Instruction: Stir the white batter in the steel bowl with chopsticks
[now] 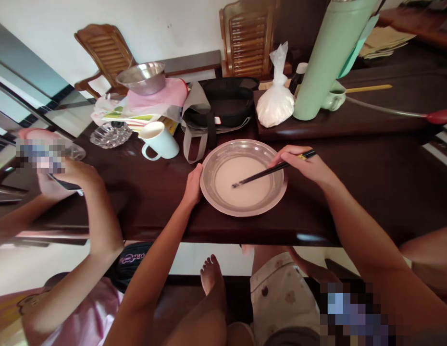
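- Wide, round, silver-coloured metal bowl (241, 212) of milky liquid (245, 193): it sits upright on the dark brown polished wooden table (151, 206), close to the near edge. It looks stiff and hard to break; the liquid probably adds weight and would slosh if tilted, and the smooth wall may slip when wet. The flared rim seems the best hold, at opposite sides.
- Left hand (193, 185): touching the bowl's left side, thumb up at the rim; its other fingers are hidden, so how tightly it grips cannot be told.
- Right hand (305, 164): over the bowl's right side, clamped on the black chopsticks (261, 175), whose whitened tips reach the liquid.
- Beyond the bowl, toward the table's far edge: a pale blue-white ceramic mug (166, 142), a black-and-grey fabric bag (227, 103), a knotted clear plastic bag of white powder (275, 106) and a tall pale green flask (320, 62).
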{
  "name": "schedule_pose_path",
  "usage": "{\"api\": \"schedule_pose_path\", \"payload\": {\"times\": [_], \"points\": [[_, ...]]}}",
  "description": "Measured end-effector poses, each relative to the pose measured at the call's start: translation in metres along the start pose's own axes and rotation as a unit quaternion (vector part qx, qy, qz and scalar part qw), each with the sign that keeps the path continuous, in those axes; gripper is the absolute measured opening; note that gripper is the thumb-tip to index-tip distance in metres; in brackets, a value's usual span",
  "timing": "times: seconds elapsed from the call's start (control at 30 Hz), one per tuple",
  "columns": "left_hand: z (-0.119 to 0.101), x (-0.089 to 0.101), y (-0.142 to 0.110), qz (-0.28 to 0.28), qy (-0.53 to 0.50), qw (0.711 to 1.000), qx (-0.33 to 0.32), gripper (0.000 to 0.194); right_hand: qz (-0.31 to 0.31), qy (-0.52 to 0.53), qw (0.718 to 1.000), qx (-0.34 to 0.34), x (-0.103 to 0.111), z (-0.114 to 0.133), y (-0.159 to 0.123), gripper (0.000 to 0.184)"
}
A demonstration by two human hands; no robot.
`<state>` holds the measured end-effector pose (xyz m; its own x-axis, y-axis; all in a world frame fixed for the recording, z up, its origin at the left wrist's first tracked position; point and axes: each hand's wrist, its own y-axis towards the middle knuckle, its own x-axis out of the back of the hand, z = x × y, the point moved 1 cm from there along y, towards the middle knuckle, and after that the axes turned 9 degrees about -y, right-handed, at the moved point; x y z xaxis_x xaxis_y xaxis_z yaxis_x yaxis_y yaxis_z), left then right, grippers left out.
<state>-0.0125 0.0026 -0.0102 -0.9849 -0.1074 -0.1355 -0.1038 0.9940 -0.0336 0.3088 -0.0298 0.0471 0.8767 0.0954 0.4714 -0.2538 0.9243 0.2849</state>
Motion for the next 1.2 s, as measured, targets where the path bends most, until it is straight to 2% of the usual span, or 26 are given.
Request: {"api": "schedule_pose_path", "payload": {"times": [0.03,0.1,0.17,0.2,0.3,0.4,0.47,0.57,0.67,0.73,0.83,0.93,1.0,1.1,1.2], "points": [[0.000,0.000,0.000,0.000,0.000,1.000,-0.003,0.044,-0.003,-0.025,1.000,0.005,0.000,0.001,0.000,0.028],[-0.001,-0.001,0.000,0.003,-0.002,1.000,-0.006,0.045,-0.048,-0.034,0.998,0.004,0.002,-0.001,0.001,0.027],[-0.001,-0.002,0.000,0.006,-0.004,1.000,-0.006,0.045,-0.105,0.012,0.994,-0.004,0.007,-0.006,0.001,0.026],[-0.001,-0.002,0.000,0.007,-0.004,1.000,-0.007,0.046,-0.114,0.037,0.993,-0.006,0.008,-0.008,0.000,0.026],[-0.001,-0.002,0.000,0.009,-0.002,1.000,-0.008,0.047,-0.071,0.061,0.996,-0.009,0.007,-0.007,0.000,0.028],[-0.002,-0.002,-0.001,0.008,-0.001,1.000,-0.010,0.047,-0.015,-0.009,1.000,0.001,0.002,0.000,0.000,0.027],[-0.002,-0.001,-0.001,0.007,-0.002,1.000,-0.008,0.046,-0.036,-0.040,0.999,0.008,0.002,0.002,0.000,0.026],[-0.001,-0.001,-0.001,0.006,-0.006,1.000,0.004,0.045,-0.096,0.016,0.995,0.001,0.005,-0.002,0.000,0.024],[0.000,-0.001,0.000,0.006,-0.007,1.000,0.008,0.045,-0.065,0.061,0.996,-0.010,0.003,-0.004,-0.001,0.025],[0.000,0.000,0.000,0.008,0.000,1.000,0.003,0.046,-0.031,0.026,0.999,-0.002,0.001,-0.002,0.000,0.026],[0.000,0.000,0.001,0.010,0.007,1.000,-0.001,0.046,-0.059,-0.026,0.998,0.018,0.002,-0.002,0.000,0.026],[0.001,0.000,0.001,0.011,0.001,1.000,0.007,0.046,-0.105,0.036,0.994,0.006,0.004,-0.005,0.000,0.026],[0.002,0.001,0.001,0.011,-0.001,1.000,0.011,0.046,-0.084,0.068,0.994,-0.003,0.003,-0.005,0.000,0.027],[0.003,0.002,0.002,0.006,0.008,1.000,0.004,0.046,-0.030,0.022,0.999,0.007,0.000,-0.002,0.000,0.026],[0.003,0.002,0.002,0.008,0.010,1.000,-0.003,0.045,-0.064,-0.002,0.998,0.018,0.002,-0.002,0.001,0.025]]}}
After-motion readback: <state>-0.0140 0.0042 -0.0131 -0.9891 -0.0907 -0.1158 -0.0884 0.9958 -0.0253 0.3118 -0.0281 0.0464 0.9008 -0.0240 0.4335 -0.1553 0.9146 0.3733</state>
